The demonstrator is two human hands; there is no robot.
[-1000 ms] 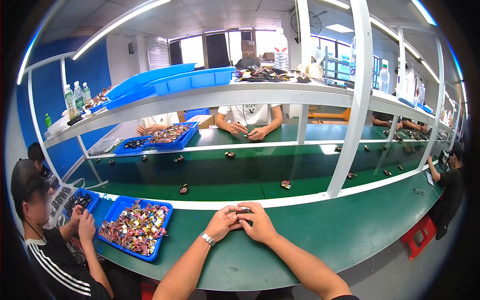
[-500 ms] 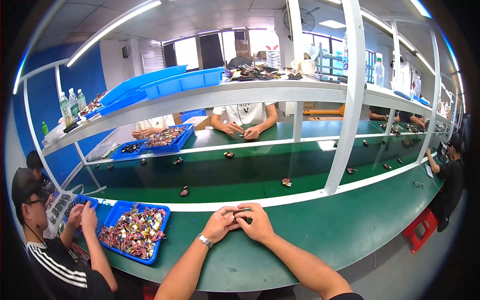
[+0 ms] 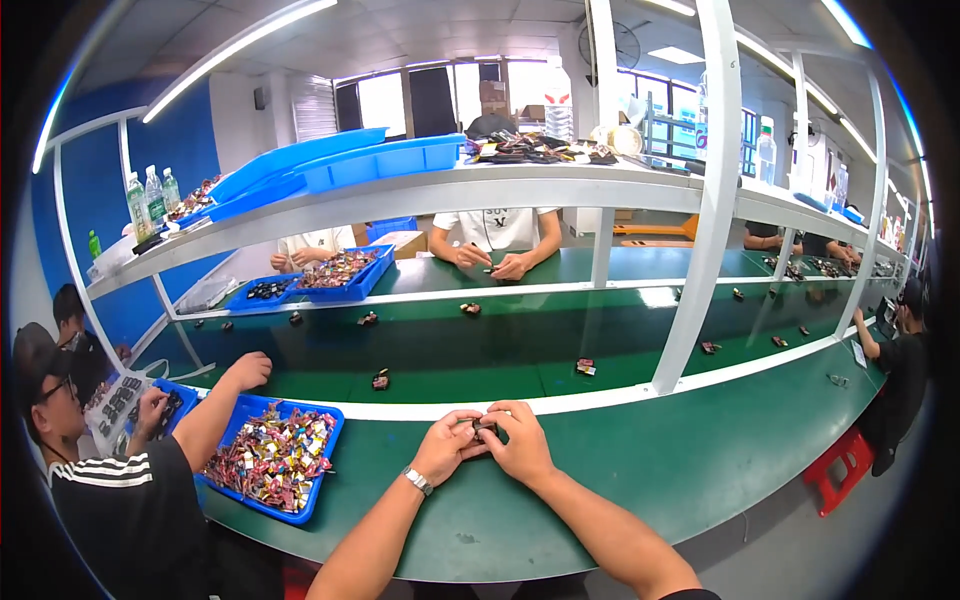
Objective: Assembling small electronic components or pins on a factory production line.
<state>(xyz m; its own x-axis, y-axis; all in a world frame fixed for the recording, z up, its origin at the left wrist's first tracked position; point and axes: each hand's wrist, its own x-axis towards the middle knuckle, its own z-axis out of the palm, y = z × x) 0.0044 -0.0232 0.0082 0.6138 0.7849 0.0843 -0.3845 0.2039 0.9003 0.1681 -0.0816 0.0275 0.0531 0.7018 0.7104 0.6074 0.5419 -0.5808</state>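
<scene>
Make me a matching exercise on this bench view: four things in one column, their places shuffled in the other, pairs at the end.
Things
1. Near blue tray
2. Silver watch
3. Small dark part
4. Red stool

Places
A. Between the left hand and right hand
B. On the floor, at right
C. On the green bench, left of both hands
D. Around the left wrist

Pairs: 1-C, 2-D, 3-A, 4-B
</scene>
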